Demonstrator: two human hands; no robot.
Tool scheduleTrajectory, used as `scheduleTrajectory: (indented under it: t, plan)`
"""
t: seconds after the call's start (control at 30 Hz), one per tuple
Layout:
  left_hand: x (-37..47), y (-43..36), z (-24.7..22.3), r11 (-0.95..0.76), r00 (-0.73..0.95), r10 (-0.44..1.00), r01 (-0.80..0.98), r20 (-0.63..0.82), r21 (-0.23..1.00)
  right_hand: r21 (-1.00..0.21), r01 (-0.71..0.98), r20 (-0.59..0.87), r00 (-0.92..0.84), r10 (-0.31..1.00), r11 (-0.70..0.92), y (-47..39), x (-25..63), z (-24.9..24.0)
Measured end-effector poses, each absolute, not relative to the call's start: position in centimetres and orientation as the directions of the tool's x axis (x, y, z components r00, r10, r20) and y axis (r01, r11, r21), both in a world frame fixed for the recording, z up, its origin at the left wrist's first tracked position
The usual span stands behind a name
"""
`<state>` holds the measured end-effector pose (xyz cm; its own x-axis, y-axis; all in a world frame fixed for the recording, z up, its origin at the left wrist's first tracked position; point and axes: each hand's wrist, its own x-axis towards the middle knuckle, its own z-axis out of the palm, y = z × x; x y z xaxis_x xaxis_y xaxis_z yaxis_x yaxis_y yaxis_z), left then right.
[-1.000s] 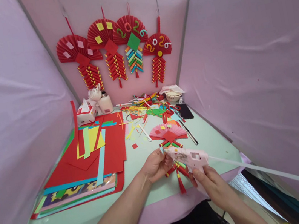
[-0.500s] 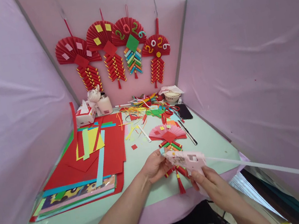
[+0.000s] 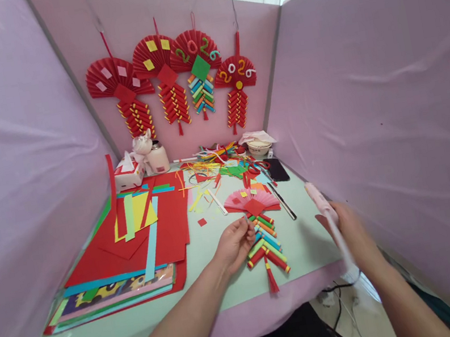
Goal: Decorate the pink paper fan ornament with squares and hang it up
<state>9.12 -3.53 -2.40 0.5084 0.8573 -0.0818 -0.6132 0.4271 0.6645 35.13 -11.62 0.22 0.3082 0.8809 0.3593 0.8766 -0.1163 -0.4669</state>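
Observation:
My left hand (image 3: 234, 243) is closed in a pinch at the left side of the paper firecracker string (image 3: 267, 236); what its fingertips hold is too small to name. That string has colourful rolled tubes and a red tassel (image 3: 271, 278) below, under a pink folded fan (image 3: 251, 199) with a red square on it. Off to the right, my right hand (image 3: 349, 228) is wrapped round a pale pink glue gun (image 3: 321, 201), whose long white glue stick trails down, blurred. The gun is apart from the craft.
Red sheets (image 3: 173, 217) and paper strips lie at left. Paper scraps (image 3: 231, 170), a pen (image 3: 283, 201), a phone (image 3: 277, 169), a bowl (image 3: 259, 146), a tissue box (image 3: 129, 176) and a bottle (image 3: 158, 158) are farther back. Fan ornaments (image 3: 166, 76) hang behind.
My right hand has moved the glue gun away to the right and turned it, uncovering the tubes. My left hand remains near the string, its fingertips slightly shifted.

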Motion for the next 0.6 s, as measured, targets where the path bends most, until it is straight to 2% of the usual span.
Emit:
scheduleTrajectory:
  t: [0.07,0.13,0.27,0.37,0.43,0.47,0.57,0.6]
  plan:
    - [9.3,-3.5,-2.5,0.368,0.44,0.893,-0.607,-0.088,0.704,-0.234,0.934,0.29,0.333,0.897,-0.271,-10.3,37.5,-1.5]
    - [9.5,-3.5,-2.7,0.306,0.368,0.925,-0.587,-0.089,0.749,-0.08,0.943,0.199,0.332,0.922,-0.322,-9.7,39.0,-3.2]
    - [9.6,-3.4,-3.3,0.188,0.228,0.97,-0.499,-0.081,0.846,0.047,0.945,0.115,0.318,0.941,-0.325,-10.0,40.1,-4.5]
    - [9.7,-3.5,-3.7,0.119,0.147,0.987,-0.404,-0.064,0.907,0.081,0.929,0.183,0.343,0.921,-0.362,-10.5,39.0,-2.9]
    - [9.6,-3.6,-3.8,0.083,0.115,0.992,-0.339,-0.047,0.937,-0.007,0.941,0.289,0.326,0.9,-0.338,-10.4,36.9,-1.0]
    - [9.6,-3.7,-3.8,0.067,0.103,0.994,-0.308,-0.037,0.949,-0.113,0.954,0.338,0.301,0.892,-0.279,-10.2,35.4,0.0]
    - [9.6,-3.9,-3.6,0.025,0.085,0.996,-0.224,-0.006,0.974,-0.484,0.869,0.358,0.088,0.93,0.104,-8.7,30.2,2.3]
    - [9.5,-3.9,-3.5,0.014,0.082,0.997,-0.199,0.002,0.98,-0.572,0.803,0.35,0.058,0.935,0.165,-8.1,28.6,2.7]
